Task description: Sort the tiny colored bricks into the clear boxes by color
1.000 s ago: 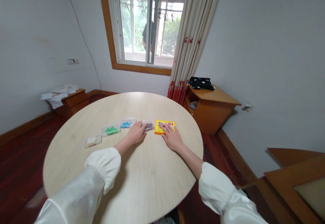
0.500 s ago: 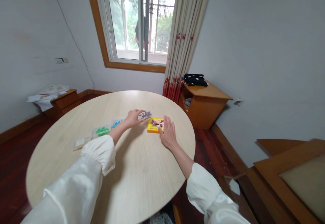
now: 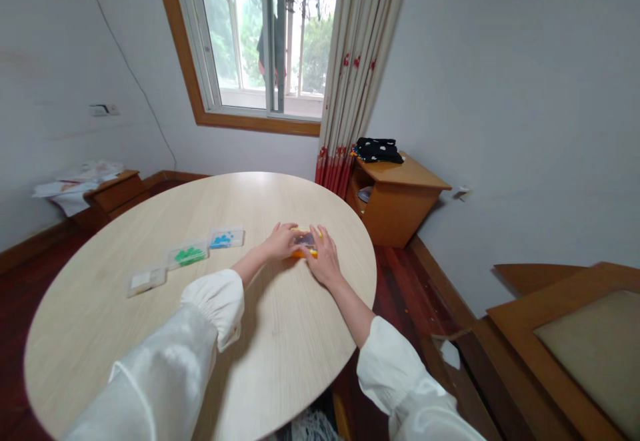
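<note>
A small flat clear plastic case (image 3: 305,241) with dark pieces inside lies over a yellow box (image 3: 311,252), covering most of it. My left hand (image 3: 281,241) grips the left side of the case with curled fingers. On the right side, my right hand (image 3: 323,257) has its fingers bent over the edge of the case and its thumb at the near edge. The fingers hide part of both the case and the box. To the left lie a case with blue pieces (image 3: 227,238), a case with green pieces (image 3: 188,254) and a case with whitish contents (image 3: 147,281).
Everything lies on a round pale wooden table (image 3: 280,334). Behind it are a window and a curtain (image 3: 360,61). A wooden cabinet (image 3: 407,201) with black spotted cloth on top stands at the back right. A wooden chair (image 3: 575,334) is on the right.
My left hand has brought the clear case with dark pieces rightward onto the yellow box. My right hand's fingers have bent from lying flat to the case's edge. The view has shifted slightly.
</note>
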The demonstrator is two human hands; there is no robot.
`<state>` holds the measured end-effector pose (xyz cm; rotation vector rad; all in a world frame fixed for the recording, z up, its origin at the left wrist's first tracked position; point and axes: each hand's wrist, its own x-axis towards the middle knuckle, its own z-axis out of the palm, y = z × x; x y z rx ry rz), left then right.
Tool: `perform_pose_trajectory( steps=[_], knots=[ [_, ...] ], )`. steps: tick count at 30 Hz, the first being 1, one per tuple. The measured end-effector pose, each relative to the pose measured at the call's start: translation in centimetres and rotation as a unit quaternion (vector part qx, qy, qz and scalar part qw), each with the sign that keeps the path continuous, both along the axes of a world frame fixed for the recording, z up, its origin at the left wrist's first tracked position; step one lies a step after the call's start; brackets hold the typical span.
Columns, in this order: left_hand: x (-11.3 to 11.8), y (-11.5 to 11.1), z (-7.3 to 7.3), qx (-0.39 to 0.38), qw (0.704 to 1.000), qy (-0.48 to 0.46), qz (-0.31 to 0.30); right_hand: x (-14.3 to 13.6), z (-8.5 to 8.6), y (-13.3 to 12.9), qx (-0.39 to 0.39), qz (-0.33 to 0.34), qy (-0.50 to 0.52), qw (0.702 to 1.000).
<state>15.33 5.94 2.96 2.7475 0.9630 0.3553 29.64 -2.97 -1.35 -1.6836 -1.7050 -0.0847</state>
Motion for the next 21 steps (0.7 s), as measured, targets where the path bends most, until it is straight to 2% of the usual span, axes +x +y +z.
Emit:
perform_pose_trajectory(
  steps=[2, 5, 6, 9, 11, 13, 15, 17, 19, 21],
  knots=[
    [-0.9, 0.8, 0.4, -0.013, 1.000, -0.027, 0.010, 0.0, -0.2, 0.1, -0.008, 0.012, -0.018, 1.000],
    [-4.2, 3.1, 1.1, -0.004, 0.991, -0.082, 0.103, 0.1, -0.6, 0.3, -0.011, 0.012, -0.019, 1.000],
    [-5.8, 4.0, 1.3, -0.004, 0.989, -0.065, 0.133, 0.2, -0.7, 0.3, -0.011, 0.010, -0.013, 1.000],
    [-11.2, 5.9, 1.3, -0.045, 0.978, 0.077, 0.189, 0.4, -0.9, 0.5, -0.004, 0.006, 0.005, 1.000],
    [-14.3, 6.5, 0.8, -0.042, 0.971, 0.131, 0.196, 0.4, -0.9, 0.6, 0.001, 0.005, 0.013, 1.000],
    [-16.3, 6.6, 0.4, -0.048, 0.969, 0.151, 0.192, 0.4, -0.8, 0.6, 0.004, 0.007, 0.020, 1.000],
    [-16.6, 6.5, 0.5, -0.049, 0.969, 0.147, 0.191, 0.4, -0.7, 0.6, 0.008, 0.004, 0.038, 0.999],
    [-15.3, 6.1, 1.3, -0.044, 0.977, 0.108, 0.178, 0.5, -0.7, 0.6, 0.018, -0.004, 0.078, 0.997],
    [-12.6, 5.3, 2.8, -0.025, 0.988, 0.024, 0.148, 0.6, -0.7, 0.6, 0.032, -0.014, 0.134, 0.990],
    [-9.0, 4.1, 4.4, -0.011, 0.995, -0.064, 0.073, 0.9, -0.7, 0.7, 0.045, -0.022, 0.189, 0.981]
  ],
)
